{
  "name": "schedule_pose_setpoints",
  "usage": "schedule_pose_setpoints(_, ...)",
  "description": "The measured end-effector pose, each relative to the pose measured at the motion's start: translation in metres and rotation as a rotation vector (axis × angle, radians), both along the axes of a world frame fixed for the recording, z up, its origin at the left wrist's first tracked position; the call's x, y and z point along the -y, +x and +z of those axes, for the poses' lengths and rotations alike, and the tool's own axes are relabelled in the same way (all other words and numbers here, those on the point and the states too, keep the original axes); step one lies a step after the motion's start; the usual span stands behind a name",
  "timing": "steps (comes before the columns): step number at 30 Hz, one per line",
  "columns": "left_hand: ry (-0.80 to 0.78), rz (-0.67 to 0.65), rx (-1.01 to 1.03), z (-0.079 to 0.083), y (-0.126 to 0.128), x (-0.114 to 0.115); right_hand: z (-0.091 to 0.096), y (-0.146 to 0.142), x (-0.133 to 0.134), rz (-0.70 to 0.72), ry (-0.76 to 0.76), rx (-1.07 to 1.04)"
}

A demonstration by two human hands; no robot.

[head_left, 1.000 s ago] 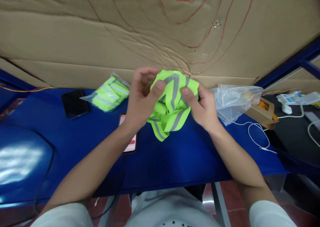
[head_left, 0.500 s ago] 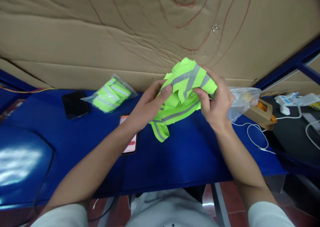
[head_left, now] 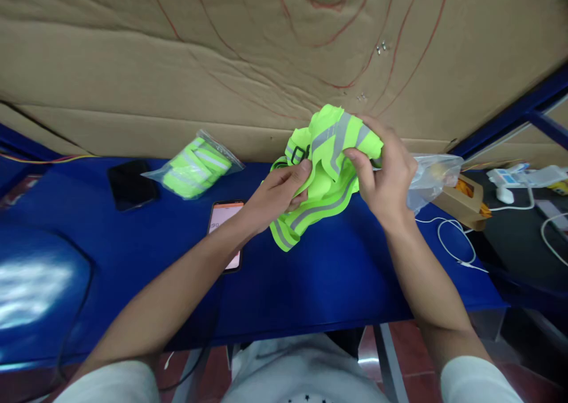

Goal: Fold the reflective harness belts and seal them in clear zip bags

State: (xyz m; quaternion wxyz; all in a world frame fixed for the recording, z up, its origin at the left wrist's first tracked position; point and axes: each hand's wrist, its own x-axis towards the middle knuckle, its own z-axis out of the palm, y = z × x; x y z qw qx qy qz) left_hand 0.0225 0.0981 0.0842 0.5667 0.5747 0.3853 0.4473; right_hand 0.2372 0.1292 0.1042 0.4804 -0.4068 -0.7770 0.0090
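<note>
Between my hands, above the blue table (head_left: 302, 290), is a crumpled neon-yellow reflective vest (head_left: 328, 184) with grey stripes. My left hand (head_left: 281, 193) pinches its left edge between thumb and fingers. Around the upper right of the bundle my right hand (head_left: 388, 166) is closed, its thumb on the front. A black buckle (head_left: 298, 153) shows on a strap just above my left hand. One striped strap end (head_left: 284, 234) hangs at the lower left.
Left of the vest lies a clear bag with folded neon fabric (head_left: 195, 169), beside a black phone (head_left: 132, 184). A lit phone (head_left: 226, 216) is partly under my left forearm. To the right are a clear plastic bag (head_left: 430, 175), a cardboard box (head_left: 464, 205) and a white cable (head_left: 452, 243).
My left hand has moved slightly down and right along the vest, uncovering the black buckle. More of the lit phone now shows. My right hand keeps its hold.
</note>
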Motion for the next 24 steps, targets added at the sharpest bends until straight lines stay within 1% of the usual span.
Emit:
schedule_pose_setpoints(2, 0.095, 0.126, -0.041, -0.004, 0.001, -0.004, -0.001, -0.001, -0.001, -0.007, 0.059, 0.021)
schedule_pose_setpoints(4, 0.25, 0.217, -0.119, -0.007, -0.001, -0.007, -0.003, -0.003, -0.003, 0.013, 0.057, 0.028)
schedule_pose_setpoints(5, 0.326, 0.231, -0.142, -0.007, -0.001, -0.008, -0.004, -0.004, -0.003, 0.03, 0.044, 0.025)
schedule_pose_setpoints(6, 0.376, 0.218, -0.142, -0.007, -0.002, -0.008, -0.004, -0.005, -0.003, 0.046, 0.034, 0.018)
schedule_pose_setpoints(7, 0.393, 0.183, -0.116, -0.007, -0.002, -0.008, -0.005, -0.006, -0.003, 0.056, 0.032, 0.009)
schedule_pose_setpoints(8, 0.368, 0.133, -0.074, -0.007, -0.002, -0.007, -0.005, -0.007, -0.003, 0.061, 0.043, -0.002)
schedule_pose_setpoints(9, 0.301, 0.081, -0.025, -0.007, -0.002, -0.006, -0.006, -0.009, -0.002, 0.061, 0.054, -0.013)
schedule_pose_setpoints(11, 0.083, 0.013, 0.072, -0.01, 0.001, -0.005, -0.007, -0.011, 0.0, 0.051, 0.04, -0.025)
schedule_pose_setpoints(13, -0.135, -0.02, 0.186, -0.014, 0.006, -0.003, -0.008, -0.013, 0.001, 0.031, -0.025, -0.033)
schedule_pose_setpoints(14, -0.22, -0.04, 0.246, -0.017, 0.009, -0.003, -0.01, -0.014, 0.002, 0.019, -0.054, -0.031)
schedule_pose_setpoints(16, -0.326, -0.089, 0.354, -0.022, 0.014, -0.002, -0.013, -0.016, 0.003, 0.001, -0.064, -0.014)
schedule_pose_setpoints(18, -0.379, -0.144, 0.413, -0.026, 0.017, 0.0, -0.016, -0.019, 0.004, 0.007, -0.033, 0.005)
schedule_pose_setpoints(20, -0.408, -0.199, 0.404, -0.028, 0.018, 0.002, -0.019, -0.022, 0.005, 0.05, -0.007, 0.008)
schedule_pose_setpoints(22, -0.391, -0.262, 0.324, -0.027, 0.017, 0.004, -0.02, -0.026, 0.006, 0.121, 0.024, 0.002)
schedule_pose_setpoints(24, -0.284, -0.285, 0.161, -0.025, 0.015, 0.004, -0.018, -0.028, 0.008, 0.172, 0.045, 0.009)
